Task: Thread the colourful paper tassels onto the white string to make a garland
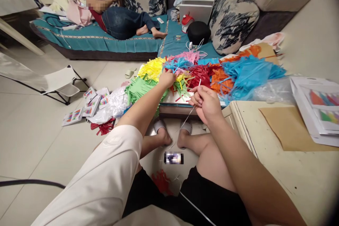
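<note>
The right hand (206, 101) has thumb and forefinger pinched together on the white string (188, 116), best held lightly taut and clear of the loose fringed strips (152, 70) while the left hand (167, 78) reaches among them; its fingertips are hidden, so whether they clamp anything I cannot tell. The string hangs below the right fingers, long axis slanting down and leftward past the grey slipper (186, 126)
</note>
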